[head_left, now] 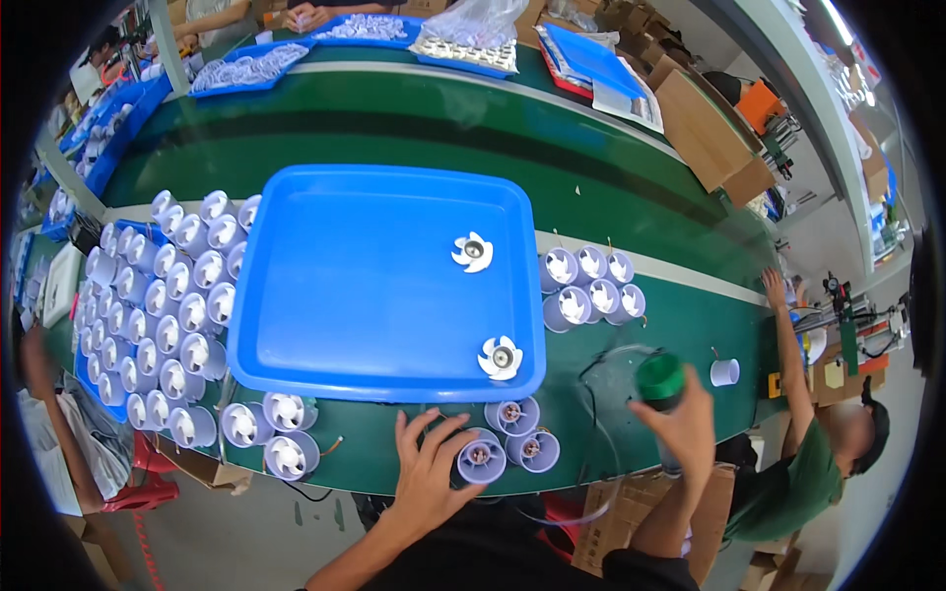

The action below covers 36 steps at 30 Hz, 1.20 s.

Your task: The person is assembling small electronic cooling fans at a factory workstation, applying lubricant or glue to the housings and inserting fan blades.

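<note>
My left hand (426,481) grips a lavender cup-shaped fan housing (482,457) at the front edge of the bench, thumb and fingers around its left side. The housing shows a copper-coloured motor core inside. Two similar housings (533,451) stand close to its right. My right hand (687,426) is wrapped around an upright green-topped cylindrical tool (660,378) with a dark band; its lower end is partly hidden. A blue tray (384,286) lies ahead, with two white fan impellers (501,358) along its right side.
Many lavender housings with white impellers (158,295) crowd the left. Several more (589,286) stand right of the tray, and one housing (724,371) lies farther right. A clear tube (616,443) loops near my right hand. A co-worker in green (798,473) reaches in at right.
</note>
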### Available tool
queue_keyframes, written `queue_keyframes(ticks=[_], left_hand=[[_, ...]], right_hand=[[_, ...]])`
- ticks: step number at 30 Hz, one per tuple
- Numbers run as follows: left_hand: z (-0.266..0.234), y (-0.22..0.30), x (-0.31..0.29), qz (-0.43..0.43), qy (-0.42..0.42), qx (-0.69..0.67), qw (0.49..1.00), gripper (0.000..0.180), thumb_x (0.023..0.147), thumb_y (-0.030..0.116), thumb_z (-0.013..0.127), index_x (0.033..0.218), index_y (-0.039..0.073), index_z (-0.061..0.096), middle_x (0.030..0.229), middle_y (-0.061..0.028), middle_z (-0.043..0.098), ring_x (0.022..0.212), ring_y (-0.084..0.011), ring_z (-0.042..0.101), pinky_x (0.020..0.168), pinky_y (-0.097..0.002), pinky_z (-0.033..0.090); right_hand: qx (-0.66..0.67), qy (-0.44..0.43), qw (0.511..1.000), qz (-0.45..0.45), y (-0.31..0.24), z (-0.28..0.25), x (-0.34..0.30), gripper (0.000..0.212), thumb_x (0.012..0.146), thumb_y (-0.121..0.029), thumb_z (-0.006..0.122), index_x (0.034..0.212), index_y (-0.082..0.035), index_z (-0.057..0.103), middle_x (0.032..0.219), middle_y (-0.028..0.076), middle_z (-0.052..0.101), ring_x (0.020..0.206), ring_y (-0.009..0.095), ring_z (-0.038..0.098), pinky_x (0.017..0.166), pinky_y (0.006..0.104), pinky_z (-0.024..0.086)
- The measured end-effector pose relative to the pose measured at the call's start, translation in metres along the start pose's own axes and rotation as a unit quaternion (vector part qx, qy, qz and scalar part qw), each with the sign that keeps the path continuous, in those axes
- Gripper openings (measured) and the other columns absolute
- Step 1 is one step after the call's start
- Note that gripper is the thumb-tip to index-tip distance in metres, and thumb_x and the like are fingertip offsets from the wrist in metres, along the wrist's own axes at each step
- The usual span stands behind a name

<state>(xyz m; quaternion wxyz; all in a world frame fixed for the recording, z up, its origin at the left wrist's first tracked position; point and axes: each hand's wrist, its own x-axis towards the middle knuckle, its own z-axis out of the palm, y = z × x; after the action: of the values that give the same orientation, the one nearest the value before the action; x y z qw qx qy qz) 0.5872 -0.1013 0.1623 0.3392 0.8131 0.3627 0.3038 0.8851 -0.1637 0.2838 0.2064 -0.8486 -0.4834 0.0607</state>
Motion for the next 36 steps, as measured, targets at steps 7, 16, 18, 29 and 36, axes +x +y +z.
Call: queue_keyframes(ticks=[7, 16, 18, 29, 36], left_hand=[[-0.013, -0.015, -0.013, 0.012, 0.128, -0.195, 0.972, 0.068, 0.063, 0.006, 0.084, 0.119, 0.006, 0.046, 0.121, -0.0188, 0.059, 0.112, -0.0344, 0.054, 0.103, -0.0495, 0.036], [-0.019, -0.011, -0.005, -0.060, 0.114, -0.254, 0.959, 0.064, 0.068, 0.010, 0.080, 0.124, 0.002, 0.050, 0.118, -0.0142, 0.058, 0.109, -0.0284, 0.054, 0.096, -0.0389, 0.042], [-0.022, -0.011, -0.007, -0.081, 0.109, -0.231, 0.963, 0.063, 0.070, 0.013, 0.080, 0.125, 0.002, 0.051, 0.116, -0.0144, 0.057, 0.108, -0.0297, 0.053, 0.094, -0.0380, 0.043], [-0.015, -0.011, -0.008, -0.090, 0.149, -0.229, 0.958, 0.060, 0.070, 0.012, 0.080, 0.123, 0.003, 0.052, 0.117, -0.0141, 0.057, 0.108, -0.0305, 0.053, 0.093, -0.0384, 0.044], [-0.016, -0.015, -0.012, -0.095, 0.156, -0.217, 0.959, 0.060, 0.069, 0.010, 0.080, 0.123, 0.003, 0.052, 0.115, -0.0138, 0.057, 0.107, -0.0302, 0.054, 0.094, -0.0389, 0.043]], right_hand=[[-0.073, -0.049, 0.996, -0.027, 0.028, 0.068, 0.004, 0.076, 0.061, -0.027, 0.085, 0.121, 0.004, 0.050, 0.112, 0.024, 0.057, 0.106, 0.040, 0.053, 0.092, 0.0431, 0.044], [0.127, 0.067, 0.987, -0.068, -0.045, 0.025, 0.032, 0.037, 0.081, -0.009, 0.070, 0.115, -0.001, 0.059, 0.091, 0.009, 0.061, 0.083, 0.019, 0.057, 0.077, 0.0300, 0.045], [0.167, 0.034, 0.962, -0.213, -0.099, 0.042, 0.048, 0.026, 0.082, -0.006, 0.068, 0.107, -0.002, 0.063, 0.082, 0.008, 0.062, 0.074, 0.017, 0.057, 0.070, 0.0273, 0.047], [-0.336, 0.087, 0.802, -0.485, -0.163, 0.139, 0.124, 0.010, 0.066, -0.007, 0.064, 0.075, -0.004, 0.062, 0.075, 0.009, 0.059, 0.075, 0.022, 0.060, 0.063, 0.0318, 0.049], [-0.239, 0.151, 0.754, -0.592, -0.163, 0.123, 0.116, 0.011, 0.066, -0.008, 0.063, 0.076, -0.004, 0.061, 0.070, 0.007, 0.055, 0.070, 0.019, 0.057, 0.060, 0.0298, 0.045]])
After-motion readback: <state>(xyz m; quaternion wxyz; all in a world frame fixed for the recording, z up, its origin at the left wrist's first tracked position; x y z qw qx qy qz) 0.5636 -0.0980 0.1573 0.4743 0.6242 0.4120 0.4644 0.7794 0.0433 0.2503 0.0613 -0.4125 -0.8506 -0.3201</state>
